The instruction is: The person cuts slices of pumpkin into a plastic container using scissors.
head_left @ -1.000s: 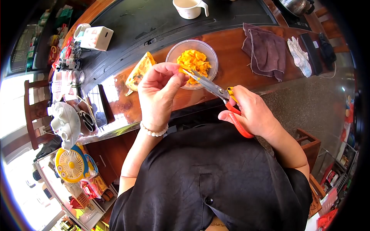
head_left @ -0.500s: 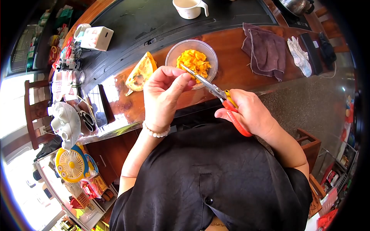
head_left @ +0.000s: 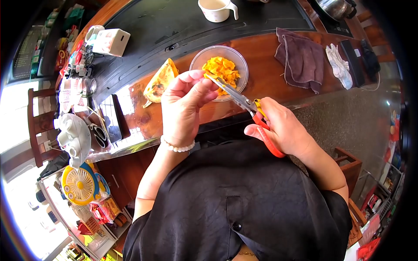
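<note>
My left hand (head_left: 185, 98), with a white bead bracelet at the wrist, pinches a small orange piece (head_left: 206, 75) at the near left rim of a round clear bowl (head_left: 246, 71). Orange pieces (head_left: 221, 69) lie heaped in that bowl. My right hand (head_left: 281, 126) is wrapped round the red and yellow handles of the scissors (head_left: 244, 102). Their blades reach over the bowl, with the tips at the fingertips of my left hand. Left of the bowl, a larger orange-edged wedge (head_left: 160, 82) rests on the wooden table (head_left: 261, 56).
A white cup (head_left: 216, 12) stands beyond the bowl. To the right lie a brown cloth (head_left: 300, 61), a white glove (head_left: 338, 65) and a dark case (head_left: 352, 61). At the left are a white box (head_left: 114, 42), a phone (head_left: 114, 119) and black-handled scissors (head_left: 98, 135).
My left hand moved right and back a little while its fingers shifted on the orange piece. The scissors swung slightly, and their handles look a little more spread than half a second ago.
</note>
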### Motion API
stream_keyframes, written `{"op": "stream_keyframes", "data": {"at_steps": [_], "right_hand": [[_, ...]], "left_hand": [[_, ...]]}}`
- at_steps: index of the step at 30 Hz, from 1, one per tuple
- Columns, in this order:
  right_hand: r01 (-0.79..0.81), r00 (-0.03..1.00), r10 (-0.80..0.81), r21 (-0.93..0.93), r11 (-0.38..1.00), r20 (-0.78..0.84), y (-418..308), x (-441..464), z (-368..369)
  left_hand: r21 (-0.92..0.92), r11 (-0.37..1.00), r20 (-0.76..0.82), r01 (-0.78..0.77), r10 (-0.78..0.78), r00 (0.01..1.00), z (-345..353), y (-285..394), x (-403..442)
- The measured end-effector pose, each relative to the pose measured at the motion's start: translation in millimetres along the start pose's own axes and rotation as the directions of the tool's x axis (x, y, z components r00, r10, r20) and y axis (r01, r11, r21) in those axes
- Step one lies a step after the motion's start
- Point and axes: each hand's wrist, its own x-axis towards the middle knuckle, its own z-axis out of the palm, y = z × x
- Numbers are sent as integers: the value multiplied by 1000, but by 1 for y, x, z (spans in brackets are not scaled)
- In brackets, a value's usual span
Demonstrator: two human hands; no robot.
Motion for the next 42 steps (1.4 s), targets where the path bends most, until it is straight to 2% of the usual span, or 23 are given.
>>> {"op": "stream_keyframes", "data": {"at_steps": [2, 10, 16, 18, 24, 27, 37, 42], "right_hand": [[1, 1000, -1, -12, 1000, -9, -1, 1, 0], [76, 993, -83, -79, 994, -87, -5, 3, -1], [67, 994, -77, -119, 991, -76, 2, 4, -2], [30, 1000, -30, -151, 988, 1, -3, 5, -8], [-34, 998, 37, -49, 998, 57, -3, 3, -12], [37, 999, -38, -46, 998, -12, 6, -1, -5], [10, 1000, -11, -100, 995, -2, 2, 2, -3], [4, 999, -3, -33, 999, 39, 3, 2, -1]], "left_hand": [[98, 995, -18, -6, 8, 1000, 2, 0, -1], [125, 992, -2, -17, 17, 1000, 7, 0, -4], [166, 986, -19, -30, 34, 999, 6, 1, -4], [170, 985, -21, -32, 36, 999, 5, 1, -4], [165, 986, -42, -2, 9, 999, 4, 3, -2], [149, 989, -54, -3, 11, 998, 4, 3, -1], [230, 973, -15, -26, 30, 999, 6, 3, -4], [233, 972, -22, -18, 24, 999, 4, 2, -3]]}}
